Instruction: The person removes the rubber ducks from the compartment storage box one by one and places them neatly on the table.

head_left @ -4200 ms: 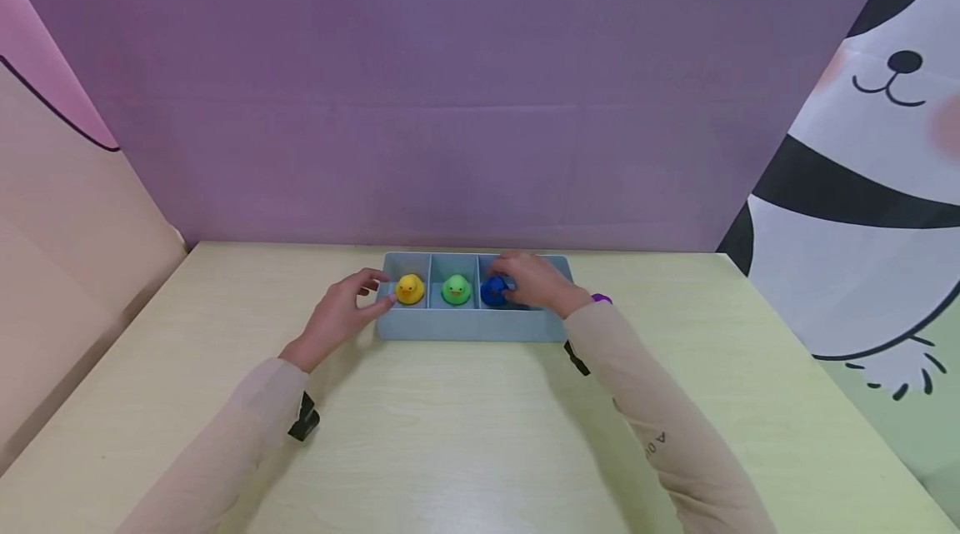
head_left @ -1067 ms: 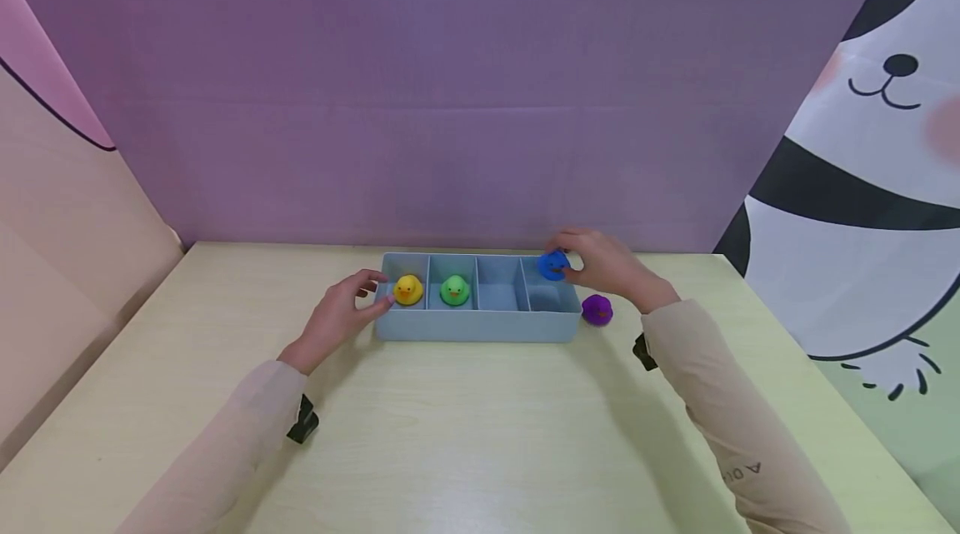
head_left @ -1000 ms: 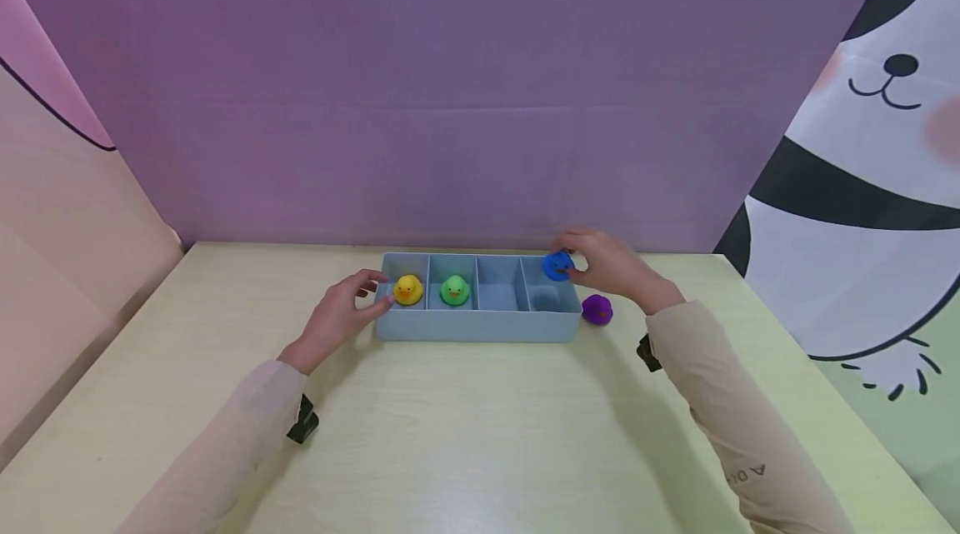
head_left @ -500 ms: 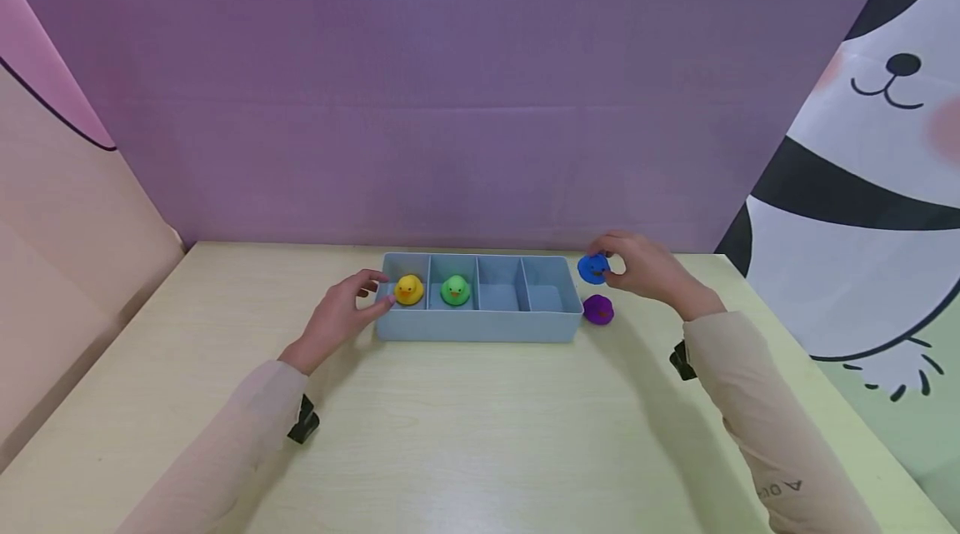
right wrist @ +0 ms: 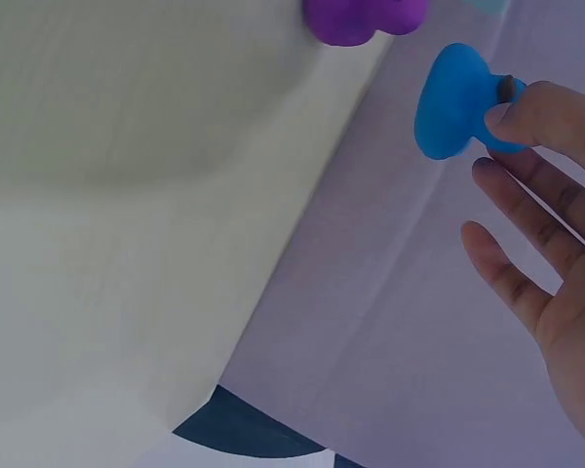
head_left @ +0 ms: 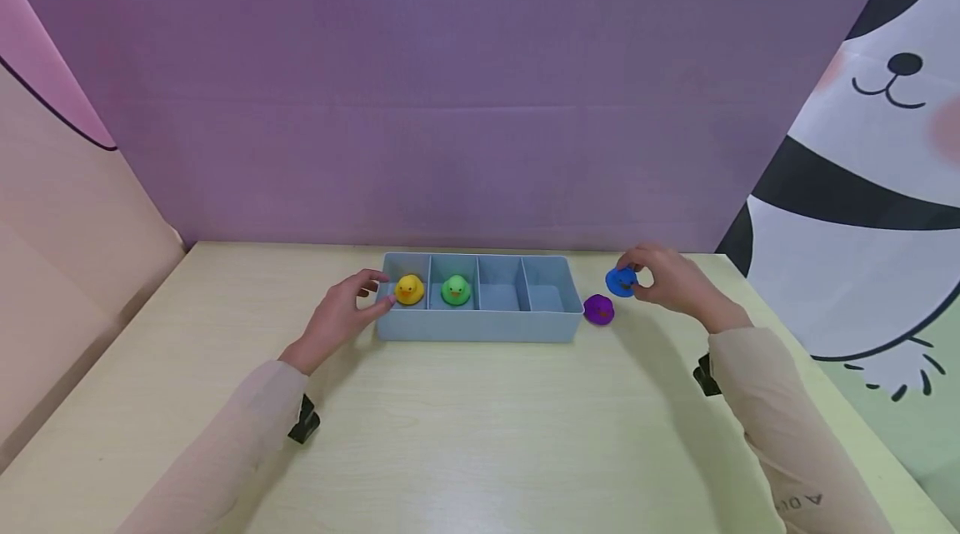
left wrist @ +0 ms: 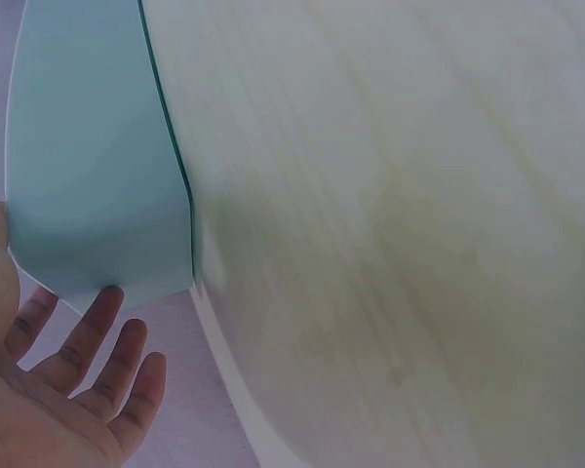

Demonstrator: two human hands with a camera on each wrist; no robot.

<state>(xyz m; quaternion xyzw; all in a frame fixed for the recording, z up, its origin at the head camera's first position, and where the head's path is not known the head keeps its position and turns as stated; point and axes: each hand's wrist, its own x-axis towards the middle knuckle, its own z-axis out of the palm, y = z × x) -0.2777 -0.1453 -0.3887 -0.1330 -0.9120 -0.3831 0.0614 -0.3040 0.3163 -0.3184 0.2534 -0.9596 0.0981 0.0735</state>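
A grey-blue tray (head_left: pixel 480 326) with four compartments sits at the table's far middle. A yellow duck (head_left: pixel 408 290) sits in its leftmost compartment and a green duck (head_left: pixel 455 290) in the one beside it; the two right compartments hold nothing. My left hand (head_left: pixel 352 307) rests against the tray's left end (left wrist: pixel 97 175), fingers relaxed. My right hand (head_left: pixel 667 280) pinches a blue duck (head_left: pixel 620 281) just above the table, right of the tray; the blue duck (right wrist: pixel 458 102) sits at my fingertips. A purple duck (head_left: pixel 598 310) lies on the table beside the tray's right end, also seen as the purple duck (right wrist: pixel 361 18).
The pale wooden table (head_left: pixel 465 434) is backed by a purple wall (head_left: pixel 450 101). A pink and beige panel (head_left: pixel 67 209) stands at the left, a panda-print panel (head_left: pixel 862 184) at the right.
My right hand has carried the blue duck out of the tray's third compartment, over the right end, and lowered it right of the tray. The left hand has stayed put.
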